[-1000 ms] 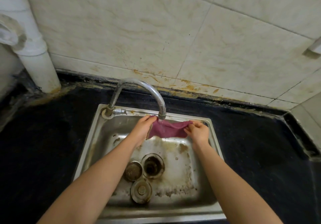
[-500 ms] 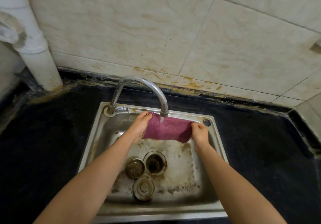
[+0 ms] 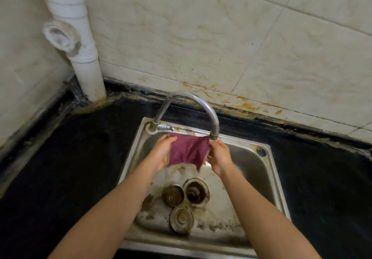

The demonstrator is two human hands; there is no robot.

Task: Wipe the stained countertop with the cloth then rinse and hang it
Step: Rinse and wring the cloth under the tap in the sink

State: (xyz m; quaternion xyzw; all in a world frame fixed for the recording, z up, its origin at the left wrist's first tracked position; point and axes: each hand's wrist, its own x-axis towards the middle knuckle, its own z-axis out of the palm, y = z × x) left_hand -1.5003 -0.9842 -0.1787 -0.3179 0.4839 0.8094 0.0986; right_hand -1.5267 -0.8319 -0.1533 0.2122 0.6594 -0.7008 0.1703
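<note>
A wet magenta cloth (image 3: 188, 150) hangs spread between my two hands over the steel sink (image 3: 259, 170). My left hand (image 3: 162, 151) grips its left edge and my right hand (image 3: 220, 156) pinches its upper right corner, right under the spout of the curved chrome faucet (image 3: 209, 116). The cloth sags in the middle, with a corner drooping toward the basin. The black countertop (image 3: 70, 168) surrounds the sink on both sides.
Three round metal drain parts (image 3: 183, 198) lie on the stained sink floor. A white drain pipe (image 3: 80, 43) rises in the back left corner. Stained beige wall tiles (image 3: 201, 47) stand behind the counter. The faucet's small valve handle (image 3: 165, 127) sits at its base.
The camera view has shifted right and down. The cloth has moved left, so the spout now sits over its right corner, and it sags more between my hands.
</note>
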